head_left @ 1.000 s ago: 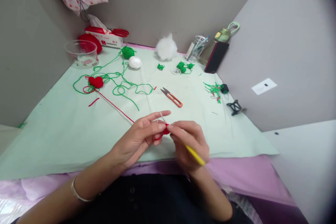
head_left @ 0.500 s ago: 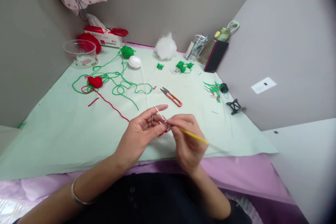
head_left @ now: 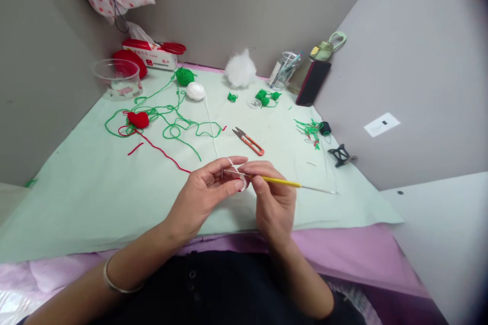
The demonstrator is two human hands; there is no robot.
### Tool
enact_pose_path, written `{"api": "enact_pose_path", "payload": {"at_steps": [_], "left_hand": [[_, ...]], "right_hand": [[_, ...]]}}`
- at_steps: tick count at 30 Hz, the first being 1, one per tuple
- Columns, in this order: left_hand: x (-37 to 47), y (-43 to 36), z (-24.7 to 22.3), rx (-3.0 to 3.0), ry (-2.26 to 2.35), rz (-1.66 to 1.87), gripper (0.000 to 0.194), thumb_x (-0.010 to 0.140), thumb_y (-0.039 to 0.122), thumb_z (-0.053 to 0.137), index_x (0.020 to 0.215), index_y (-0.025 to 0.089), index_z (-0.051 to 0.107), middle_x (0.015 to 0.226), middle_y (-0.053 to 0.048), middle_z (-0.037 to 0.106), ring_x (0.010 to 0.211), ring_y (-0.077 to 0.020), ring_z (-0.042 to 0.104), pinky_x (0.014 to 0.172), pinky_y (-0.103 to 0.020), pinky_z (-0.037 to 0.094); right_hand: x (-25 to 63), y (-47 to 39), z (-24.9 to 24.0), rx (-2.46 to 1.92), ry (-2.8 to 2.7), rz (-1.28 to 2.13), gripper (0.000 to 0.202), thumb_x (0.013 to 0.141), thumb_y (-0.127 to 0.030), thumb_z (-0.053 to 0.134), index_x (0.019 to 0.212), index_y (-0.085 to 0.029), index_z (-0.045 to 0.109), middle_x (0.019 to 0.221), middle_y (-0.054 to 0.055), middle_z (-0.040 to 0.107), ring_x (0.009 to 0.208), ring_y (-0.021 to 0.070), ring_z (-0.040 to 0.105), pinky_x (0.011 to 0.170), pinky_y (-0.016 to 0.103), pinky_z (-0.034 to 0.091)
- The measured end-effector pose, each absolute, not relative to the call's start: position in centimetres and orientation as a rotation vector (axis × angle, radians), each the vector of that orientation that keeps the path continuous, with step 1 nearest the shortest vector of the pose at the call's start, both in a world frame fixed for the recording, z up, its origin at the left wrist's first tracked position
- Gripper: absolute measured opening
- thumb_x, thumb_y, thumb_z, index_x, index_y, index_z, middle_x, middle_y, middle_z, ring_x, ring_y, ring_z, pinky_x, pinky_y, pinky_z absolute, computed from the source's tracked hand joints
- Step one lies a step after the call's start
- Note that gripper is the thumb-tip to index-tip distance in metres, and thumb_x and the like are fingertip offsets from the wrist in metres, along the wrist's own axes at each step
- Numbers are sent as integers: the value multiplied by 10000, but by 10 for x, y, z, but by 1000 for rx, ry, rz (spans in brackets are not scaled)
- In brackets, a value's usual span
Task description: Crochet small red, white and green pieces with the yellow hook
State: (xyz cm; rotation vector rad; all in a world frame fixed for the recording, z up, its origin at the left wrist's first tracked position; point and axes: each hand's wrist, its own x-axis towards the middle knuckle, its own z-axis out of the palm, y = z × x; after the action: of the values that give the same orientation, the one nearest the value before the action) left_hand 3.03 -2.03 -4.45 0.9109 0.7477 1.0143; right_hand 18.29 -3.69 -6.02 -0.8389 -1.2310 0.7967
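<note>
Near the front of the table, my left hand (head_left: 206, 190) pinches a small red and white crocheted piece (head_left: 243, 183) between thumb and fingers. White yarn (head_left: 211, 124) runs over its index finger from the white ball (head_left: 195, 91). My right hand (head_left: 274, 198) is closed on a yellow-handled crochet hook (head_left: 282, 182), whose metal tip lies at the piece beneath the left index finger. A red strand (head_left: 163, 153) leads from the red ball (head_left: 138, 119) to the left hand. My fingers partly hide the piece.
Orange thread snips (head_left: 249, 142) lie just beyond my hands. Green yarn (head_left: 175, 111) tangles at the left. Behind stand a clear tub (head_left: 119, 81), stuffing (head_left: 241, 68), a pen cup (head_left: 284, 71) and a phone (head_left: 313, 83). A black stand (head_left: 342, 155) is at right.
The hook has swung from a downward slant to nearly level, and its tip now shows farther left, under the left index finger. My right hand has turned slightly with it.
</note>
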Motion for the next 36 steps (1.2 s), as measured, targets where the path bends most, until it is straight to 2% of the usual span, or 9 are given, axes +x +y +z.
{"api": "enact_pose_path", "payload": {"at_steps": [2,5,9,11,17,21,26,32,36], "left_hand": [[31,-22,-44,992,794,1032,394,847,255,852,1229,320,786,927,25,721,923,-119,669,922,-241,524],[29,-21,-41,1064,869,1055,442,837,266,853,1267,317,760,953,23,675,938,-133,668,863,-243,537],[25,-19,-38,1211,978,1062,399,847,274,835,1239,318,776,921,22,658,937,-144,643,843,-253,526],[24,-18,-37,1251,1010,1062,387,845,263,837,1225,312,784,906,25,672,887,-129,624,835,-248,519],[26,-19,-36,980,814,986,432,851,310,851,1270,286,747,937,37,691,574,-47,625,628,-220,533],[29,-19,-35,808,697,978,374,855,270,850,1218,247,762,876,31,692,702,-110,736,701,-233,588],[30,-19,-34,726,663,1009,301,878,222,824,1176,222,786,881,24,693,819,-117,738,879,-265,590],[31,-19,-35,806,711,1039,332,833,210,859,1158,251,803,844,34,663,728,-98,682,755,-237,551],[29,-20,-35,809,729,1030,313,810,223,879,1115,258,818,841,31,671,723,-104,681,761,-245,546]], "right_hand": [[182,-38,-61,-843,-1242,771,160,999,-252,667,1034,-296,817,975,36,776,881,177,691,742,322,567],[183,-38,-62,-844,-1212,811,167,1003,-245,662,1041,-301,814,946,19,770,765,146,657,698,308,543],[187,-37,-62,-830,-1184,863,154,1001,-265,669,1032,-305,815,947,16,768,756,140,646,699,303,537],[188,-36,-63,-821,-1177,885,146,1001,-289,671,1032,-303,813,956,19,771,747,140,643,694,303,537],[189,-34,-63,-817,-1156,909,134,985,-329,691,1002,-273,812,930,31,774,714,136,656,668,292,564],[188,-32,-62,-791,-1099,950,117,963,-336,722,971,-265,815,913,29,784,700,126,668,657,266,583],[187,-32,-61,-755,-1055,1004,110,962,-330,722,971,-264,810,911,26,793,698,122,684,672,260,592],[187,-32,-61,-821,-1089,954,165,948,-389,723,943,-232,772,881,39,775,656,135,645,635,290,574],[187,-29,-58,-805,-995,1082,196,939,-434,717,921,-239,718,818,20,755,579,115,591,567,261,537]]}}
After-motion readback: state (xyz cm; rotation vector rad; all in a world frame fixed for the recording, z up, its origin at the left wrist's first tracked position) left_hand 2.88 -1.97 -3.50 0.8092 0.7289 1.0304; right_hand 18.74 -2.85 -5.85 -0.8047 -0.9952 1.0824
